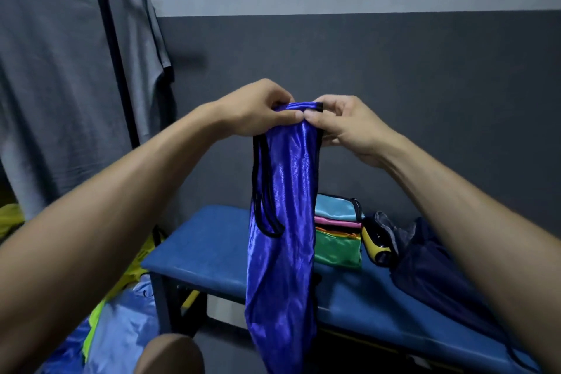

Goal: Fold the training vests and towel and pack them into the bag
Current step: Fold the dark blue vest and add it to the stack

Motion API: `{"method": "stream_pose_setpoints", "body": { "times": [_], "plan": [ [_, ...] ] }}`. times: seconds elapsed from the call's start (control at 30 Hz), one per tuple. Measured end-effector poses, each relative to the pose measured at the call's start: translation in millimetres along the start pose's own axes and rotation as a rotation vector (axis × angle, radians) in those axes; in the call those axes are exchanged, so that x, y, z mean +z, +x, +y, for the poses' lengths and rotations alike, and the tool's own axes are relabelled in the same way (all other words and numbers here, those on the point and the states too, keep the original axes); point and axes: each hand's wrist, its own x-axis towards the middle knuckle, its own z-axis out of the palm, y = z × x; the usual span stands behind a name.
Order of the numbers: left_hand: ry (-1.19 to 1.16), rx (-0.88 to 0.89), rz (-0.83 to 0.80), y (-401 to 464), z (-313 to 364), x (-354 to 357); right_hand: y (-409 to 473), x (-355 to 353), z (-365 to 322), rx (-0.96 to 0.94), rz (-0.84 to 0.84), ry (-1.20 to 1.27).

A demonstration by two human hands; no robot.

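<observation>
A shiny blue training vest (pixel 282 252) with black trim hangs straight down in front of me, bunched into a narrow strip. My left hand (pixel 258 109) and my right hand (pixel 346 124) pinch its top edge side by side, thumbs nearly touching. Behind it, on the blue bench (pixel 212 252), lies a stack of folded vests (pixel 337 237) in light blue, pink, orange and green. A dark navy bag (pixel 437 276) slumps at the bench's right end. A grey towel (pixel 391 231) lies crumpled between the stack and the bag.
A yellow and black object (pixel 376 246) lies beside the stack. More blue and neon-yellow fabric (pixel 115 319) is heaped on the floor at the left. A grey shirt (pixel 60 70) hangs on a black rack at the left. My knee (pixel 170 355) shows at the bottom.
</observation>
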Motion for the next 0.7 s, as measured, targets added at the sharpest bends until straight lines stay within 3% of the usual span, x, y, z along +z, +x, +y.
{"method": "stream_pose_setpoints", "body": {
  "times": [0.1, 0.23, 0.43, 0.57, 0.7],
  "plan": [
    [-0.048, 0.043, -0.007, -3, -6, -1, -9, 12, 21, 0.057, -0.086, 0.063],
    [-0.148, 0.078, -0.034, -8, -19, 3, -26, 25, 63, 0.182, -0.218, -0.031],
    [-0.317, 0.030, 0.096, -15, -50, -6, -59, 26, 133, 0.344, -0.379, -0.193],
    [-0.319, -0.009, 0.133, -18, -65, -5, -72, 20, 167, 0.379, -0.361, -0.191],
    [-0.338, -0.075, 0.180, -23, -77, 9, -87, 14, 194, 0.504, -0.230, 0.047]
  ]
}}
